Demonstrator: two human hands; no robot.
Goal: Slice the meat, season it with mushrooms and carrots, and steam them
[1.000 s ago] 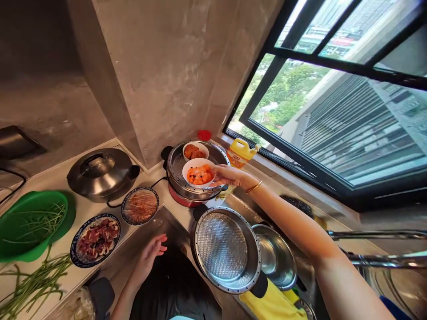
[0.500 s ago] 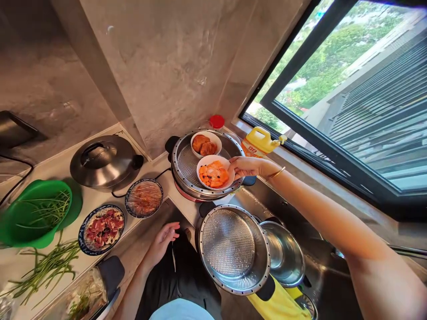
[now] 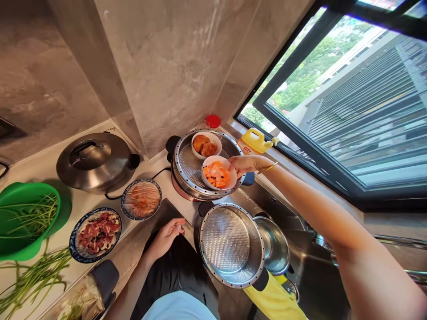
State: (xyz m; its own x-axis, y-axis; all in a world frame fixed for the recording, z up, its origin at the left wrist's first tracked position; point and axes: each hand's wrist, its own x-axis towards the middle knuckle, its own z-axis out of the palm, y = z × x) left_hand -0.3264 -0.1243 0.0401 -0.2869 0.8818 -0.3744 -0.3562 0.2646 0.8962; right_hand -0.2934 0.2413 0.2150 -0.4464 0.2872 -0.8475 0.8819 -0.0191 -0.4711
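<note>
My right hand (image 3: 246,164) grips the right rim of a white bowl (image 3: 231,180) of orange chunks with small dark bits on top. This bowl is over the front of a perforated steel steamer tier (image 3: 185,162); whether its base touches the tier is hidden. Behind it, inside the tier, sits another white bowl (image 3: 217,140) with brown, rounded pieces. My left hand (image 3: 169,234) hangs free above my lap, fingers loosely stretched and holding nothing. To its right is a second steel steamer tier (image 3: 227,244) with dark handles.
On the left counter are a domed steel lid (image 3: 95,162), a cling-wrapped plate (image 3: 141,199), a patterned plate of red meat (image 3: 95,234), a green basin (image 3: 20,249) and green stalks (image 3: 36,278). A steel pot (image 3: 275,244) is at the sink (image 3: 316,284). A yellow jug (image 3: 253,140) stands by the window.
The orange-chunk bowl and my right hand have shifted slightly right relative to the tier. My left hand stays free, and the whole view has turned a little.
</note>
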